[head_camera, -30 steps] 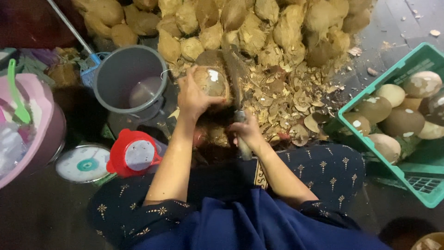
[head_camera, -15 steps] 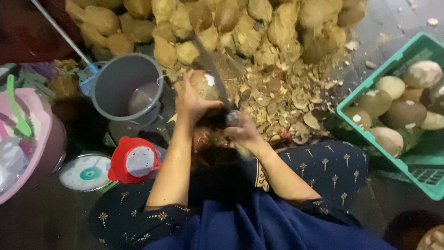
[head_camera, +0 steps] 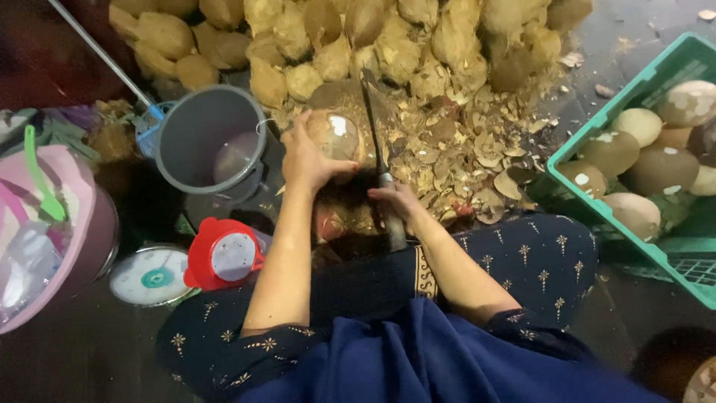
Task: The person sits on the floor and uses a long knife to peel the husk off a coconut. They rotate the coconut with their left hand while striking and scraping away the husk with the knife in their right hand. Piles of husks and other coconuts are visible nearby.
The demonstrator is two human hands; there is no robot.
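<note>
- Gripping a half-peeled coconut (head_camera: 335,138) from its left side, the left hand (head_camera: 309,157) wraps its fingers over the shell and holds it on a dark chopping block (head_camera: 339,220) in front of the knees.
- The right hand (head_camera: 399,203) is closed around the handle of a long cleaver (head_camera: 373,119), whose blade stands on edge against the coconut's right side.
- Just right of the blade lies a spread of brown husk chips (head_camera: 477,149), touching the block and reaching toward the crate.
- Behind the coconut rises a pile of unpeeled husked coconuts (head_camera: 358,37); too many overlap to count.
- To the left stands one grey bucket (head_camera: 209,142), with a thin pole (head_camera: 97,52) leaning past it.
- Near the left knee lie one red lid (head_camera: 222,255) and one round white lid (head_camera: 149,276), just beside each other.
- At the far left sits one pink tub (head_camera: 71,246) with a green utensil (head_camera: 41,175) in it.
- At the right, one green crate (head_camera: 641,246) holds about seven peeled coconuts (head_camera: 634,127).
</note>
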